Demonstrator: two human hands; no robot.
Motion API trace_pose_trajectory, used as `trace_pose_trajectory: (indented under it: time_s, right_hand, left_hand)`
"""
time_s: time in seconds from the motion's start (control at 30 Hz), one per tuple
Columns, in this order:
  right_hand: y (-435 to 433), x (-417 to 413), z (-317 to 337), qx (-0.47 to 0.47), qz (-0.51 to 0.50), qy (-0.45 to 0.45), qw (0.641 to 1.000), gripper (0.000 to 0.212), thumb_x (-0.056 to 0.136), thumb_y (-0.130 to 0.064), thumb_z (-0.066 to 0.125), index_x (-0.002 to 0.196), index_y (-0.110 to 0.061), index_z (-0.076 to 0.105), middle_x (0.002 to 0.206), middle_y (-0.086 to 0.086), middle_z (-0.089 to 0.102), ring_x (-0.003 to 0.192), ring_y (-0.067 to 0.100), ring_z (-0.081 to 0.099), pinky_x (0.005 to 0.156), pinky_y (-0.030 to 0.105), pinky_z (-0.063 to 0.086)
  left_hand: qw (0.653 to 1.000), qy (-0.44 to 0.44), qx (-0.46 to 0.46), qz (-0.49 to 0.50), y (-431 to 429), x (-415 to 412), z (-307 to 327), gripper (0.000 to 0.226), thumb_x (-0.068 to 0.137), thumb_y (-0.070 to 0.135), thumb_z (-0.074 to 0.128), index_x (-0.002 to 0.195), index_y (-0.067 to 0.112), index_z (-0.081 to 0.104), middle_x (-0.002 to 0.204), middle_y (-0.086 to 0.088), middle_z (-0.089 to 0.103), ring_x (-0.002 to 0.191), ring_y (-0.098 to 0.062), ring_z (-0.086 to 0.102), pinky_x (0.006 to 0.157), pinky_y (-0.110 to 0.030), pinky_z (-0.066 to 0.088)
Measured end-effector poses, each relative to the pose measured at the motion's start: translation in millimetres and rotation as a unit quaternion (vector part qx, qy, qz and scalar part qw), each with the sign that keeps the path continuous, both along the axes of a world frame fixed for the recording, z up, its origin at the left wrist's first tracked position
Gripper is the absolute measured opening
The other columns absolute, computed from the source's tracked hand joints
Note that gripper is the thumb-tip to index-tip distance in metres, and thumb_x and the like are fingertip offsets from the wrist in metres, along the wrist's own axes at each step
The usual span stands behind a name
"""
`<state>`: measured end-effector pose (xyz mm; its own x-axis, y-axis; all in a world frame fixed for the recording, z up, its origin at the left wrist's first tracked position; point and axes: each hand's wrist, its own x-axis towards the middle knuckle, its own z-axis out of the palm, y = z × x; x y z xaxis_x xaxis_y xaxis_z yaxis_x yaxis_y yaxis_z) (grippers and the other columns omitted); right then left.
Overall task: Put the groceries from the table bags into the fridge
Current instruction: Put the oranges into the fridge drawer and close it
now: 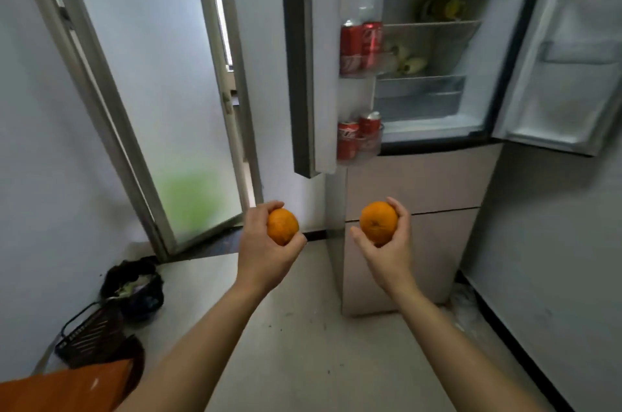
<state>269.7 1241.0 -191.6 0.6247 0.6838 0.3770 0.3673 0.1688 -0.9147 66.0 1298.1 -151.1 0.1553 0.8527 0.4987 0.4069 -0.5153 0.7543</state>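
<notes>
we've got our left hand [266, 243] wrapped round one orange [282, 226] | right hand [387, 243] gripping another orange [378, 222] | both below the open fridge [430, 51] | risk: oranges might roll off those shelves

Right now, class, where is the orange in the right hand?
In the head view, the orange sits right of centre in the right hand, before the fridge's lower drawers, level with the other orange in the left hand.

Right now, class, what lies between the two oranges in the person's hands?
Nothing. In the head view, the stretch between the left orange held by the left hand and the right orange held by the right hand is bare.
</notes>
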Motion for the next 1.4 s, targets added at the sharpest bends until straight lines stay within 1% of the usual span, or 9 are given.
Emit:
trace_pose_trajectory:
  time_s: [0.17, 0.3, 0.53, 0.67, 0.8, 0.9, 1.1, 1.27, 1.4]
  right_hand:
    - [-19.4, 128.6, 8.1, -0.031, -0.06, -0.007, 0.998, 0.084, 0.068, -0.033, 0.092, 0.133, -0.045, 0.039, 0.129, 0.001, 0.049, 0.108, 0.023, 0.058, 0.092, 0.044, 0.054]
    - [-13.8, 196.1, 18.3, -0.027, -0.08, -0.003, 0.996, 0.084, 0.068, -0.027, 0.092, 0.134, -0.038, 0.041, 0.133, 0.002, 0.049, 0.112, 0.024, 0.056, 0.091, 0.039, 0.051]
    - [39.8, 291.5, 22.2, -0.011, -0.109, -0.001, 0.994, 0.083, 0.069, -0.018, 0.092, 0.125, -0.035, 0.032, 0.124, -0.002, 0.042, 0.104, 0.018, 0.054, 0.069, 0.013, 0.04]
    - [101.0, 349.3, 31.4, -0.013, -0.118, -0.021, 0.993, 0.081, 0.07, -0.016, 0.09, 0.123, -0.035, 0.032, 0.124, 0.002, 0.047, 0.104, 0.022, 0.058, 0.068, 0.017, 0.042]
    - [169.2, 407.8, 57.3, -0.019, -0.115, -0.033, 0.993, 0.076, 0.072, -0.022, 0.089, 0.125, -0.034, 0.036, 0.122, 0.004, 0.053, 0.103, 0.021, 0.06, 0.069, 0.018, 0.043]
    - [216.7, 446.8, 77.1, -0.024, -0.114, -0.06, 0.991, 0.078, 0.072, -0.029, 0.089, 0.126, -0.039, 0.035, 0.124, -0.001, 0.052, 0.106, 0.019, 0.058, 0.08, 0.026, 0.048]
    - [300.4, 511.4, 89.2, -0.038, -0.106, -0.073, 0.991, 0.087, 0.074, -0.038, 0.087, 0.143, -0.034, 0.033, 0.125, -0.006, 0.049, 0.107, 0.016, 0.056, 0.086, 0.03, 0.045]
    - [382.3, 565.7, 83.6, -0.063, -0.073, -0.145, 0.985, 0.079, 0.072, -0.046, 0.086, 0.135, -0.033, 0.04, 0.12, -0.007, 0.053, 0.105, 0.018, 0.058, 0.084, 0.03, 0.048]
    - [452.1, 612.8, 84.5, -0.074, -0.004, -0.221, 0.973, 0.078, 0.071, -0.046, 0.084, 0.135, -0.031, 0.042, 0.135, -0.005, 0.048, 0.122, 0.023, 0.053, 0.098, 0.037, 0.047]
  left_hand:
    - [0.997, 0.046, 0.025, -0.062, -0.8, 125.9, 4.1, 0.061, 0.073, 0.028, 0.084, 0.124, 0.029, 0.05, 0.118, 0.008, 0.048, 0.1, -0.013, 0.053, 0.076, -0.018, 0.046]
    - [0.992, 0.073, 0.043, -0.091, 14.9, 194.9, 11.6, 0.06, 0.072, 0.032, 0.083, 0.121, 0.033, 0.049, 0.115, 0.01, 0.047, 0.099, -0.012, 0.053, 0.078, -0.024, 0.05]
    - [0.993, 0.056, 0.018, -0.107, 75.3, 300.6, 11.5, 0.063, 0.072, 0.029, 0.085, 0.122, 0.032, 0.046, 0.117, 0.006, 0.043, 0.101, -0.01, 0.05, 0.077, -0.017, 0.042]
    - [0.992, 0.041, -0.004, -0.122, 136.6, 369.4, 17.8, 0.074, 0.067, 0.019, 0.09, 0.122, 0.036, 0.043, 0.122, 0.006, 0.037, 0.107, -0.009, 0.044, 0.088, -0.024, 0.039]
    - [0.991, 0.049, 0.001, -0.127, 210.5, 435.6, 32.7, 0.077, 0.069, 0.012, 0.084, 0.131, 0.025, 0.041, 0.119, 0.009, 0.033, 0.108, -0.01, 0.043, 0.085, -0.024, 0.037]
    - [0.99, 0.051, 0.01, -0.132, 263.4, 481.3, 46.6, 0.081, 0.068, 0.013, 0.083, 0.135, 0.019, 0.039, 0.12, 0.007, 0.038, 0.11, -0.012, 0.046, 0.084, -0.023, 0.037]
    - [0.995, 0.047, 0.006, -0.091, 348.1, 556.8, 60.3, 0.091, 0.072, 0.017, 0.084, 0.147, 0.018, 0.032, 0.145, -0.004, 0.043, 0.128, -0.023, 0.047, 0.098, -0.033, 0.042]
    - [0.987, 0.141, 0.065, -0.047, 420.8, 598.7, 54.2, 0.073, 0.071, 0.016, 0.082, 0.133, 0.015, 0.046, 0.138, -0.005, 0.044, 0.125, -0.028, 0.049, 0.083, -0.032, 0.043]
    - [0.954, 0.258, 0.149, 0.016, 480.3, 614.5, 55.9, 0.071, 0.06, 0.032, 0.087, 0.122, 0.013, 0.057, 0.156, -0.012, 0.034, 0.146, -0.032, 0.027, 0.109, -0.045, 0.036]
